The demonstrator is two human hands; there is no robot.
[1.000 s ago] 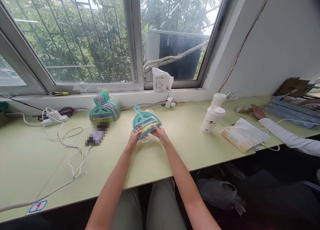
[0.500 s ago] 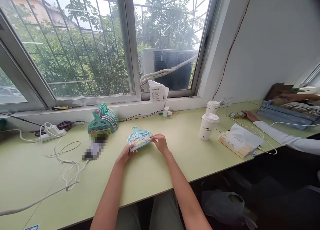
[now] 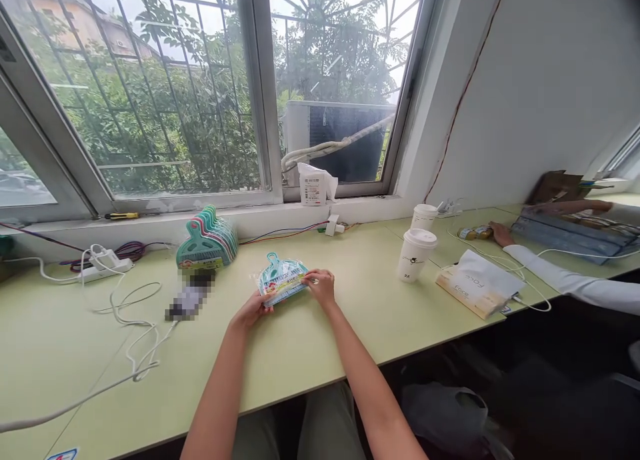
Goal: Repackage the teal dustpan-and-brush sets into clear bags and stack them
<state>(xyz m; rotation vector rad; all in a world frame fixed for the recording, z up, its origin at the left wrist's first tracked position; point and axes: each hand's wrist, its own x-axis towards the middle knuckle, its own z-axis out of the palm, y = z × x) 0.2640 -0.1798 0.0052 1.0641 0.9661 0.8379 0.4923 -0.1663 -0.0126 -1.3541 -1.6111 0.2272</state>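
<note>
A teal mini dustpan set [image 3: 283, 273] in clear plastic wrap, with a yellow printed label along its lower edge, is tilted up in front of me above the table [image 3: 295, 353]. My left hand [image 3: 251, 309] grips its lower left corner, thumb on the front and fingers behind. At the right end of the label, my right hand [image 3: 321, 287] pinches the wrapped edge. Left of my hands, a row of similar wrapped dustpan sets [image 3: 207, 240] stands upright near the windowsill, mostly teal with a red one among them.
A blurred-out object [image 3: 191, 297] with a white cable [image 3: 143, 323] lies left. On the right are two lidded paper cups [image 3: 417, 257] and a tissue pack [image 3: 475, 283]. Beyond, a co-worker's hand [image 3: 500, 235] touches small yellowish items beside a grey box [image 3: 555, 237]. A power strip [image 3: 105, 267] sits far left.
The dustpan set has turned slightly, so its yellow label faces me more plainly. Both my hands keep their hold on it. The camera view has shifted a little.
</note>
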